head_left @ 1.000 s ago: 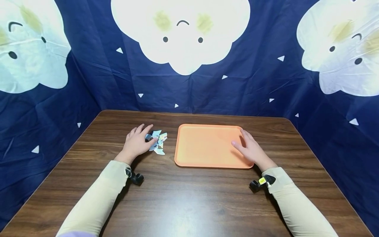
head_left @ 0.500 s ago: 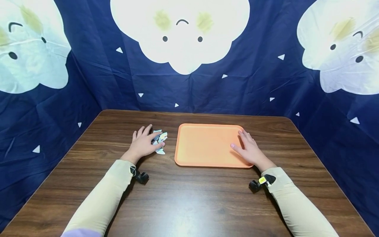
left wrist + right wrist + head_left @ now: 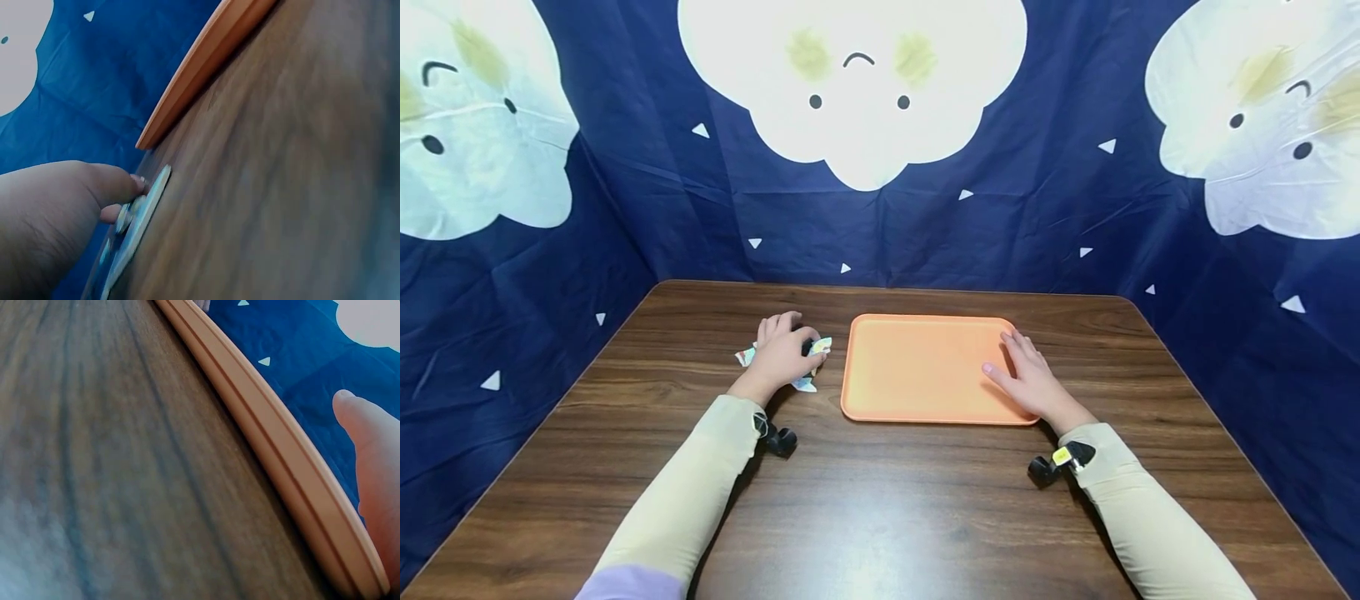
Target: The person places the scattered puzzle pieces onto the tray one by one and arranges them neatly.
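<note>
Pieces (image 3: pixel 805 386) are lying under and around our left hand (image 3: pixel 778 360) in the head view; the tray (image 3: pixel 917 367) is stretching lengthwise away rightward, our right hand (image 3: pixel 1028 382) resting on its far end, fingers relaxed. In the left wrist view, our thumb and a fingertip are meeting the pieces; we cannot tell whether they are pinching one. The tray's raised rim is standing beyond, in between. In the right wrist view, our thumb is extending above that rim.

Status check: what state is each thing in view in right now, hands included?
Printed pieces: loose, on both sides of the left hand.
Left hand: thumb and finger bent at the pieces; firm grip unclear.
Orange tray: right way up on the wooden table.
Right hand: fingers extended, at the tray's right side.
Blue backdrop: hanging, creased.
</note>
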The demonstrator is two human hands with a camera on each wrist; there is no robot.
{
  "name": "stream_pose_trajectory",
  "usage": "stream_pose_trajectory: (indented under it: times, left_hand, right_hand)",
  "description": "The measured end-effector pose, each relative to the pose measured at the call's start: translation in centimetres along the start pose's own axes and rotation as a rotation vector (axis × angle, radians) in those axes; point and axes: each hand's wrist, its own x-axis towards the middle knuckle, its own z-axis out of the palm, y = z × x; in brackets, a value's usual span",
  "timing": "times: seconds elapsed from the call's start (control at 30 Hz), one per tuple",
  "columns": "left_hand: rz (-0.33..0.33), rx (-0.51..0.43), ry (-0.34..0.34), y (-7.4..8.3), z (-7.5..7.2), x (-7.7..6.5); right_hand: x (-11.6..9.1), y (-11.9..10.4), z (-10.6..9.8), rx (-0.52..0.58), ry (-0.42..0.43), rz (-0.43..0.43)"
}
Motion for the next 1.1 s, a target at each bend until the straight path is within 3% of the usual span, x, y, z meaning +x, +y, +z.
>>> stream_pose_trajectory:
  times: [0.4,0.77,1.1]
  left_hand:
    - [-0.019,0.050,0.040,1.9,0.4,1.0]
    - [-0.013,0.062,0.009,3.6,-0.2,1.9]
    - [0.014,-0.054,0.061,4.0,-0.7,2.4]
  right_hand:
    - [0.2,0.2,0.2,0.003,0.008,-0.010]
    - [0.1,0.5,0.3,0.008,0.015,-0.012]
    - [0.2,0.6,0.3,0.003,0.023,-0.018]
